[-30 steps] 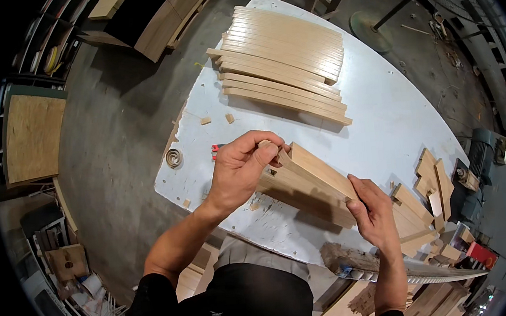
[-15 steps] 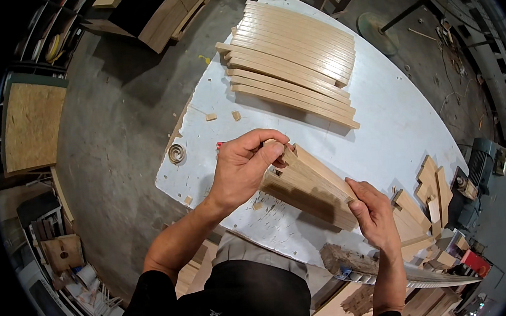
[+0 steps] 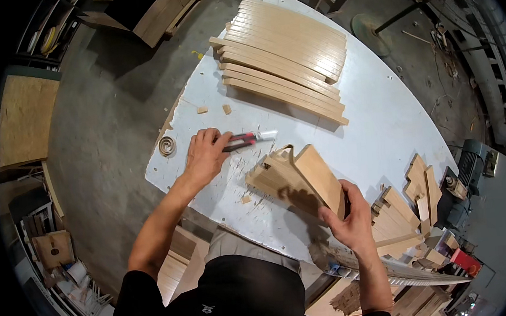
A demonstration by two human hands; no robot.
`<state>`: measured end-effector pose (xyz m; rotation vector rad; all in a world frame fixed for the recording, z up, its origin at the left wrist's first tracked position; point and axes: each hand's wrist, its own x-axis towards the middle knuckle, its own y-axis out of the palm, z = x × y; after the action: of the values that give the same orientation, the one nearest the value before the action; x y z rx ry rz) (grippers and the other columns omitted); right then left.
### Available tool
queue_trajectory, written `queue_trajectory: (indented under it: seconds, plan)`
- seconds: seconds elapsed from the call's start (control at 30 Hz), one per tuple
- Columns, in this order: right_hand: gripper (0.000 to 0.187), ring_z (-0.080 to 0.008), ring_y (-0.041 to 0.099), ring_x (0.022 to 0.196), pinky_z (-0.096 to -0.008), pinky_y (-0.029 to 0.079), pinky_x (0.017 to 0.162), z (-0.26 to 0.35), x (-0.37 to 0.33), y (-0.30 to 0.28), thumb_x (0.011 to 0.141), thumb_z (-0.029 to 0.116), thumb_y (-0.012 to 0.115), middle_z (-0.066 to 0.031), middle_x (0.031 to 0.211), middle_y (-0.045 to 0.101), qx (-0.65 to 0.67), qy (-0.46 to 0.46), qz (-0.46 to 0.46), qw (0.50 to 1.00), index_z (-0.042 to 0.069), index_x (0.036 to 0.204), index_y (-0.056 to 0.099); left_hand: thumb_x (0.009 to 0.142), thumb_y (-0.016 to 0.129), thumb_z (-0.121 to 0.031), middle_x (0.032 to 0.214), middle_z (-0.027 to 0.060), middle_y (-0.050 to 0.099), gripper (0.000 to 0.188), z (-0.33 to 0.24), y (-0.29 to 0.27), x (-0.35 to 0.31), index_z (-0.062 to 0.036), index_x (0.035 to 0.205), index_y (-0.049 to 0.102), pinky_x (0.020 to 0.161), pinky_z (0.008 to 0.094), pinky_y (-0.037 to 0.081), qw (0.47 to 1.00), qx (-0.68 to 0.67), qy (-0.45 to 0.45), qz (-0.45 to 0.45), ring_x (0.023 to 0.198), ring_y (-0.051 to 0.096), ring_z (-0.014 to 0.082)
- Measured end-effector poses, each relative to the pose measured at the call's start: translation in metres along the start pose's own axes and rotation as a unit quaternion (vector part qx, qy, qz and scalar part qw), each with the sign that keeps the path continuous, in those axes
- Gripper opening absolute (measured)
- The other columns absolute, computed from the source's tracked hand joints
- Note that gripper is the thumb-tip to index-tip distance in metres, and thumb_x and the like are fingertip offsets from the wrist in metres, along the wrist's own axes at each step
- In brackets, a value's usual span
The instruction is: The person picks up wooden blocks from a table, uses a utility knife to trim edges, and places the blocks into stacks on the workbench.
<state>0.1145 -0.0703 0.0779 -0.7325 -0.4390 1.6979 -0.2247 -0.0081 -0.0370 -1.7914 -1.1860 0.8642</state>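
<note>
My left hand (image 3: 204, 157) has its fingers closed on a hand tool with a red-and-black handle (image 3: 244, 138). The tool's pale front end is smeared by motion, so its kind cannot be made out. My right hand (image 3: 353, 218) grips the lower right end of a light wooden piece (image 3: 321, 173), thumb on the near side and fingers round the far side. That piece is tilted up on its edge. Against its left side lie more wooden pieces (image 3: 281, 176), partly in shadow. A thin strip (image 3: 290, 149) curls at their upper end.
A row of pale wooden slats (image 3: 291, 42) lies across the far part of the white table (image 3: 374, 113). A coiled strip (image 3: 167, 146) sits at its left edge, near small wood offcuts (image 3: 226, 109). Stacked wood pieces (image 3: 394, 221) and a motor (image 3: 470, 161) stand at right.
My left hand has left the wooden piece, moved left and taken hold of the red-and-black tool. My right hand still grips the wood, which is now tipped up more on edge.
</note>
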Motion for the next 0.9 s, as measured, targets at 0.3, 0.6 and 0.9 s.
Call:
queue_trajectory:
  seconds: [0.3, 0.6, 0.9]
  plan:
    - [0.064, -0.0294, 0.061, 0.082, -0.0379, 0.05, 0.069, -0.004, -0.019, 0.007, 0.071, 0.012, 0.08, -0.0157, 0.095, 0.059, -0.125, -0.046, -0.111, 0.985, 0.004, 0.13, 0.055, 0.088, 0.059, -0.01, 0.096, 0.0205, 0.059, 0.039, -0.102, -0.079, -0.067, 0.001, 0.124, 0.05, 0.074, 0.045, 0.05, 0.958, -0.283, -0.034, 0.0, 0.084, 0.061, 0.0397]
    - [0.068, -0.0311, 0.061, 0.081, -0.0388, 0.051, 0.07, -0.003, -0.029, 0.005, 0.067, 0.007, 0.08, -0.0159, 0.096, 0.06, -0.231, -0.162, -0.178, 0.943, 0.003, 0.131, 0.057, 0.087, 0.064, -0.011, 0.086, 0.0166, 0.058, 0.042, -0.148, -0.088, -0.092, 0.0022, 0.125, 0.052, 0.059, 0.0423, 0.051, 0.984, -0.18, -0.01, -0.02, 0.064, 0.061, 0.0352]
    - [0.07, -0.0305, 0.061, 0.083, -0.0398, 0.05, 0.073, -0.013, -0.039, 0.006, 0.066, 0.003, 0.077, -0.0153, 0.099, 0.062, -0.258, -0.207, -0.209, 0.921, 0.004, 0.133, 0.057, 0.089, 0.062, -0.011, 0.082, 0.017, 0.06, 0.036, -0.164, -0.089, -0.101, 0.0016, 0.121, 0.052, 0.056, 0.0454, 0.05, 0.98, -0.194, -0.031, -0.022, 0.063, 0.062, 0.038]
